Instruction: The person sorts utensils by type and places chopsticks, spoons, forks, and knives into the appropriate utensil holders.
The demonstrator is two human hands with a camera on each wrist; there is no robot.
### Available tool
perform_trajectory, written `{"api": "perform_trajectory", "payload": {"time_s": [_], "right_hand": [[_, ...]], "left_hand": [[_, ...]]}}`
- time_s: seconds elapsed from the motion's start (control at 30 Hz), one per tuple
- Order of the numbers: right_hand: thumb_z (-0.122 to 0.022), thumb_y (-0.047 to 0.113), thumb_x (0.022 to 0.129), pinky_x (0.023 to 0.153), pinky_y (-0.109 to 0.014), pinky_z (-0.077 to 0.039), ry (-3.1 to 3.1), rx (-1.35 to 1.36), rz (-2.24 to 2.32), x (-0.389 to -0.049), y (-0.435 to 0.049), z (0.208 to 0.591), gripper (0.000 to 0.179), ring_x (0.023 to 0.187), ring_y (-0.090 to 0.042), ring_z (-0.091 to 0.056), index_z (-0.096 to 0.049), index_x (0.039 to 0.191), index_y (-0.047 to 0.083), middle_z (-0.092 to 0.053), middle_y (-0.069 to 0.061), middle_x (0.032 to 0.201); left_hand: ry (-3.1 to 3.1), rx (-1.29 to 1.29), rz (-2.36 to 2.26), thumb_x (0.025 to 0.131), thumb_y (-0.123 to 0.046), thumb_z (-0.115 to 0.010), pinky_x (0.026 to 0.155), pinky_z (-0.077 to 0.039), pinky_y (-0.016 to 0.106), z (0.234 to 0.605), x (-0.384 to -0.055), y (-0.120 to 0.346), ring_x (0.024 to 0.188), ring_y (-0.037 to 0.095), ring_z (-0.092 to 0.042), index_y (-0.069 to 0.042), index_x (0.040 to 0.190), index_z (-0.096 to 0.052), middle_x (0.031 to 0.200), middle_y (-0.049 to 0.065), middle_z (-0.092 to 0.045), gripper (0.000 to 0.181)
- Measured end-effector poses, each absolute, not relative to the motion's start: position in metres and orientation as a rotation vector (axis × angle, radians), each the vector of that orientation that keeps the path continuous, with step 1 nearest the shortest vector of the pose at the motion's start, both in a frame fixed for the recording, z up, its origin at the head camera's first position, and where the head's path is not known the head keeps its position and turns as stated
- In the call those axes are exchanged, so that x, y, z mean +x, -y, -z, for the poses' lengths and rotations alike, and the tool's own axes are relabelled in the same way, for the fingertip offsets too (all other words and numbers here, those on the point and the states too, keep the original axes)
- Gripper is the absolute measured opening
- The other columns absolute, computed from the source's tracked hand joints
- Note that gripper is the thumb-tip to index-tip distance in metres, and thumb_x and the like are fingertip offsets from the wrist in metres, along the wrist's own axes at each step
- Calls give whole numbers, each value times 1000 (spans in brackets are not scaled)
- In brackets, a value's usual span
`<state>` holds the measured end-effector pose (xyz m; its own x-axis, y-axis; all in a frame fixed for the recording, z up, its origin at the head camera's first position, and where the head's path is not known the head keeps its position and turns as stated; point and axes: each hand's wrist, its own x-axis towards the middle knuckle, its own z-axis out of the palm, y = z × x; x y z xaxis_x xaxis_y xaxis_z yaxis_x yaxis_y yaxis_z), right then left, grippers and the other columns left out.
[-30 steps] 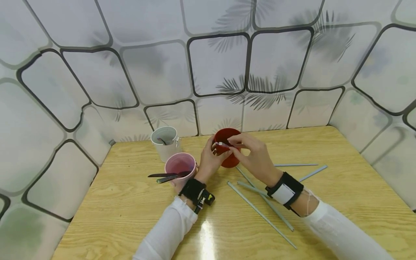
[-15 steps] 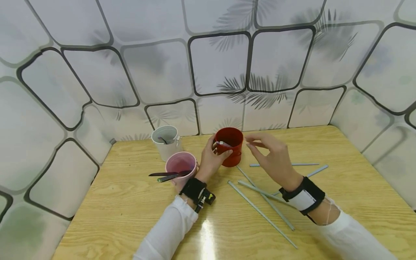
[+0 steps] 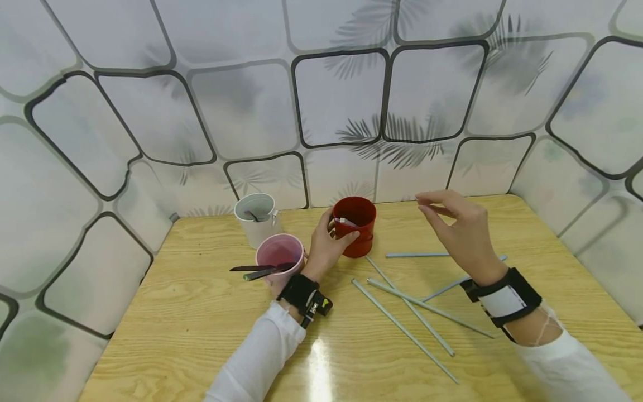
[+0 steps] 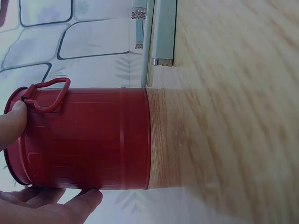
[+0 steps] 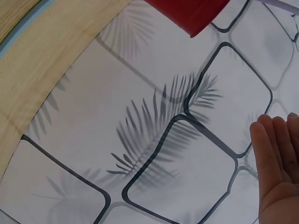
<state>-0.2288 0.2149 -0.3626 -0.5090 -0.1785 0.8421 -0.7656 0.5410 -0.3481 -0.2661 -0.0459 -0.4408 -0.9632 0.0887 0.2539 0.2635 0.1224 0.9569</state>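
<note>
Red bucket (image 4: 88,144), upright, round-mouthed, with a small looped handle (image 4: 46,110)

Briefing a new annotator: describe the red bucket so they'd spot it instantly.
On the wooden table, look near the far edge, before the patterned wall. The left hand grips the red bucket there. Unlike the neighbouring white bucket and pink bucket, it's red and gripped.

No legible text, label, brand, number or sign in any view. Small yellow mark (image 3: 326,304) on the black boxy left-wrist device (image 3: 321,309): too small to read. White rectangular patch (image 3: 504,302) on the black fabric right-wrist strap (image 3: 525,288): nothing readable.
</note>
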Motion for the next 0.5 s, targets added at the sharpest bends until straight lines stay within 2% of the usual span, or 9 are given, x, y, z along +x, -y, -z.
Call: {"api": "perform_trajectory", "payload": {"time_s": [0.1,0.27,0.4,0.5], "right_hand": [[-78,-16,82,87,-12,-53,2042,758,-936,-233,-221,368,30,98,-3,-69,-77,108,-1,-77,-11,104],[-76,-12,86,86,-11,-53,2213,756,-897,-242,-226,382,26,94,-21,-73,-77,109,0,-77,-10,104],[-74,-5,91,84,-30,-60,2445,771,-904,-248,-228,394,22,96,-28,-74,-77,112,0,-76,-13,108],[-71,0,95,86,-46,-60,2669,767,-899,-251,-229,400,22,101,-32,-73,-75,117,-2,-75,-17,113]], "left_hand": [[2258,-354,1956,91,-6,-79,112,-45,52,441,-266,46,138,42,-49,-4,154,-42,151,20,-50,73],[2276,-347,1942,91,-6,-79,112,-44,51,442,-267,46,139,41,-49,-4,155,-42,152,19,-49,74],[2264,-357,1947,91,-5,-78,114,-42,54,439,-265,46,139,44,-48,-1,154,-41,152,22,-49,73],[2262,-352,1958,91,-4,-78,113,-42,54,438,-265,46,139,44,-47,-2,154,-41,153,22,-48,73]]}}
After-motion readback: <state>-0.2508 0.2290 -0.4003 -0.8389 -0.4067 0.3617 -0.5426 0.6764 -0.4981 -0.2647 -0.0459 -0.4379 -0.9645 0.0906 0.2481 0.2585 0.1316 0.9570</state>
